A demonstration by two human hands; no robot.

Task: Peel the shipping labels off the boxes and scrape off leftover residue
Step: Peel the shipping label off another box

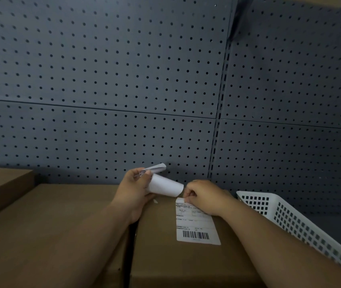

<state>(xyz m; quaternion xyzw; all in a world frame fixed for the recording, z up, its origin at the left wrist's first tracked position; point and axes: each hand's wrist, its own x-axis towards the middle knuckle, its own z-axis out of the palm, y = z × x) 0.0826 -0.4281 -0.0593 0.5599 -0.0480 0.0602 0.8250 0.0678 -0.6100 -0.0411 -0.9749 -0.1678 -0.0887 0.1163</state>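
Observation:
Two brown cardboard boxes lie side by side in front of me. A white shipping label (197, 227) with a barcode is stuck flat on the right box (165, 256). My right hand (203, 196) pinches the label's far top edge with its fingertips. Above the seam between the boxes, my left hand (133, 191) holds curled, peeled-off labels (164, 185); one white piece rolls toward the right hand and a second strip sticks up above the fingers. The left box (51, 235) shows no label on its top. A small white scrap (155, 201) lies on the right box near my left hand.
A white perforated plastic basket (290, 215) leans at the right, next to my right forearm. A third cardboard box (1, 183) sits at the far left. A dark grey pegboard wall (124, 90) stands right behind the boxes.

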